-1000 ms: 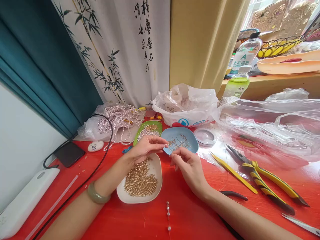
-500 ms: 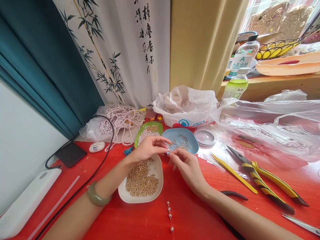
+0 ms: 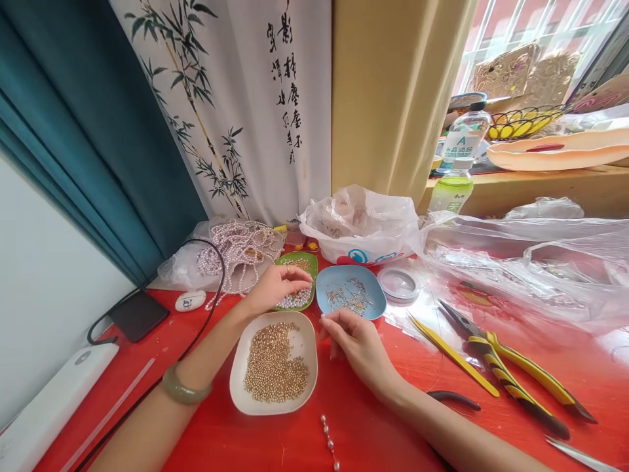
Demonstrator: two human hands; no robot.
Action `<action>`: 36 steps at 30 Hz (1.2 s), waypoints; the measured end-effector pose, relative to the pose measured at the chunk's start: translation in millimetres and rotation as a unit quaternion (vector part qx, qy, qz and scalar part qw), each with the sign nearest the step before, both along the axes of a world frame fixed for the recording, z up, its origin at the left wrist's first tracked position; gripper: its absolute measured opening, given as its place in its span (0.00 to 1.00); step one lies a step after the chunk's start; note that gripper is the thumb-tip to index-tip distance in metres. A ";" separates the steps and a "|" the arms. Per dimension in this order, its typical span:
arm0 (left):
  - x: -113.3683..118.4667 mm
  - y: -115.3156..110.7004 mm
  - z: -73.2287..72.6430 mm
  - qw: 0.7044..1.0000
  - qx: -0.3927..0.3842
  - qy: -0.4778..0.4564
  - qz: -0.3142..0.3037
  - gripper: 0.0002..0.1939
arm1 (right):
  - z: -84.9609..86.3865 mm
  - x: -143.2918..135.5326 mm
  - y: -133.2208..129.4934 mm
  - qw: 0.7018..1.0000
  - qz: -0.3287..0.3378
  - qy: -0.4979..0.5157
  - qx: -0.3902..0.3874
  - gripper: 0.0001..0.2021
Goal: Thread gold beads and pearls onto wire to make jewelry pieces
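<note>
My left hand (image 3: 280, 286) reaches over the green dish (image 3: 312, 296), its fingers stretched out and apart above the white pearl beads (image 3: 296, 298). Near the blue dish (image 3: 322, 305), my right hand (image 3: 356, 341) is closed in a pinch at thumb and forefinger. Whatever sits at those fingertips is too small to name. Several short metal pins (image 3: 351, 298) lie in the blue dish. Between my forearms, a cream dish (image 3: 236, 387) holds many small gold beads (image 3: 278, 367). A short beaded strand (image 3: 328, 438) with spaced pearls is below my right fingertips.
On the right lie yellow-handled pliers (image 3: 511, 367), yellow tweezers (image 3: 452, 354) and a scissors-like metal tip (image 3: 580, 453). A clear spool (image 3: 399, 283) and plastic bags (image 3: 363, 246) stand behind. Pearl strings (image 3: 240, 246), a phone (image 3: 139, 314) and a black cable (image 3: 222, 275) are left.
My left hand has parted from my right fingertips and moved left, over the green dish. My right hand keeps its pinch. The camera view has tilted slightly upward.
</note>
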State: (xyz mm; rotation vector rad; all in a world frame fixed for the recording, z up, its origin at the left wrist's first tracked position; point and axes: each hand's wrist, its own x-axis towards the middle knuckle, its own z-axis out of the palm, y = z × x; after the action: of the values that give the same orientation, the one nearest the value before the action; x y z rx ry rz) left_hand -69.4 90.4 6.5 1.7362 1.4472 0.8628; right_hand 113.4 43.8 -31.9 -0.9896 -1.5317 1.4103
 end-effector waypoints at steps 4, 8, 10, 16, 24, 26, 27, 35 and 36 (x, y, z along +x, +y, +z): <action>-10.8 14.2 -8.3 0.997 0.026 0.073 0.032 0.07 | -2.5 -1.2 1.0 1.000 0.012 0.003 -0.015 0.10; -19.9 24.3 -14.4 0.991 0.042 0.123 0.041 0.08 | -5.7 -1.9 2.7 1.000 0.020 0.000 -0.024 0.10; -22.1 27.9 -15.0 0.988 0.048 0.141 0.044 0.09 | -6.7 -2.5 3.4 0.999 0.026 -0.001 -0.028 0.10; -24.6 43.4 -14.0 0.980 0.074 0.178 0.048 0.10 | -6.9 -3.6 3.8 0.999 0.034 -0.002 -0.039 0.11; -28.1 54.0 -8.9 0.978 0.065 0.198 0.031 0.10 | -8.0 -3.7 6.1 0.999 0.036 -0.011 -0.034 0.12; -26.1 45.2 -3.3 0.980 0.048 0.192 0.009 0.10 | -8.1 -3.3 6.7 0.998 0.040 -0.012 -0.035 0.12; -24.3 38.2 0.1 0.982 0.038 0.187 -0.008 0.10 | -7.9 -3.1 6.9 0.998 0.042 -0.013 -0.037 0.12; -9.9 -35.6 9.6 0.960 0.009 0.240 -0.146 0.08 | -5.0 -4.3 5.3 0.998 0.045 -0.011 -0.045 0.11; -9.9 -40.5 7.4 0.954 0.021 0.262 -0.147 0.08 | -4.8 -4.5 5.1 0.998 0.045 -0.010 -0.045 0.11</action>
State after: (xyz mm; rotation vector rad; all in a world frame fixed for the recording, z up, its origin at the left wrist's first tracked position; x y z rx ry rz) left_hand -79.3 49.8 13.9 2.2541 1.4362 0.2806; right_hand 108.9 48.9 -36.7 -1.0034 -1.5560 1.5485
